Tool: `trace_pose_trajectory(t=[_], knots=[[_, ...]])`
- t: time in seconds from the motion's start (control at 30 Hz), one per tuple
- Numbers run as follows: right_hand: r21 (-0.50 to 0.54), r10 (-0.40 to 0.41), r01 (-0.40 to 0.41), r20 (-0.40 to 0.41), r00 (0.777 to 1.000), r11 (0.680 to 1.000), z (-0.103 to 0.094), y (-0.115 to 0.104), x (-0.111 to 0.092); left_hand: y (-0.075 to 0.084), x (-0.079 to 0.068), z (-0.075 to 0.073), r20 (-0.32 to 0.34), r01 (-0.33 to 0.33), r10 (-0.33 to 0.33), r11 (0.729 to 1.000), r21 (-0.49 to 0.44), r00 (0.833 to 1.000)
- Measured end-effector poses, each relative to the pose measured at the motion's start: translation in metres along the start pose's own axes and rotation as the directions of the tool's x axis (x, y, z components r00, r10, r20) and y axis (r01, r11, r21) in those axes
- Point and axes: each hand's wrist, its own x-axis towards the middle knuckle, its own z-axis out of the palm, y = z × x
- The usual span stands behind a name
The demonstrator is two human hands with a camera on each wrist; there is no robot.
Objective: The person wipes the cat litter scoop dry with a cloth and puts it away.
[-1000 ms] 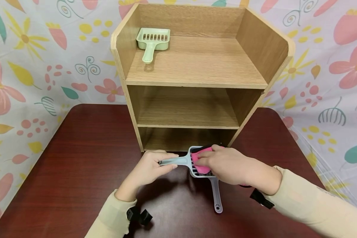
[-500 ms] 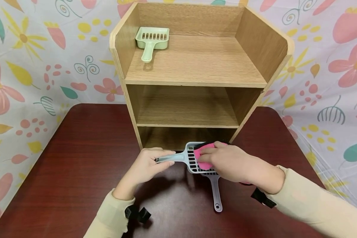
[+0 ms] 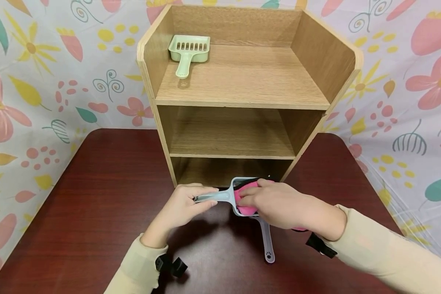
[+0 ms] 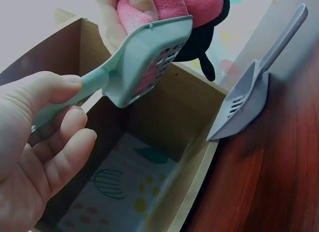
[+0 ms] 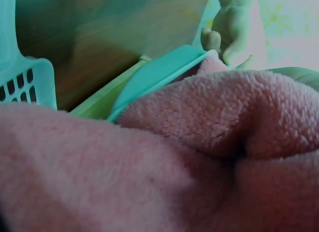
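- Above the desk, near the wooden shelf's front edge: blue scoop, handle pinched by fingers of the left hand.
- Fingers of the right hand, partly hidden, grip the pink cloth against its bowl.
- Grey scoop below, head mostly covered.

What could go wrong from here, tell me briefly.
The left hand grips the light blue scoop by its handle alone, so pressure from the right hand might twist it loose. The pink cloth could snag in the scoop's slots. If dropped, the scoop may knock the purple scoop on the table below.
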Motion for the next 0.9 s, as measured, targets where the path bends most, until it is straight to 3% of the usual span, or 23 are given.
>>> trace_pose_trajectory(t=[0.23,0.47,0.67,0.9], knots=[[-0.051,0.1,-0.098,0.043,0.994,0.994,-0.003,0.003,-0.008,0.0,0.0,-0.005,-0.012,0.013,-0.013,1.0,0.011,1.0],[-0.106,0.144,-0.144,-0.004,0.99,0.984,-0.003,0.006,-0.016,0.002,-0.001,-0.013,-0.022,0.074,-0.074,0.997,-0.022,0.997],[-0.091,0.116,-0.119,-0.032,0.993,0.989,-0.003,0.005,-0.016,0.002,-0.002,-0.013,-0.027,0.089,-0.09,0.995,-0.032,0.996],[-0.024,0.015,-0.016,-0.051,0.999,1.0,-0.001,0.0,-0.006,0.0,-0.001,-0.007,-0.05,0.002,-0.002,1.0,-0.006,0.999]])
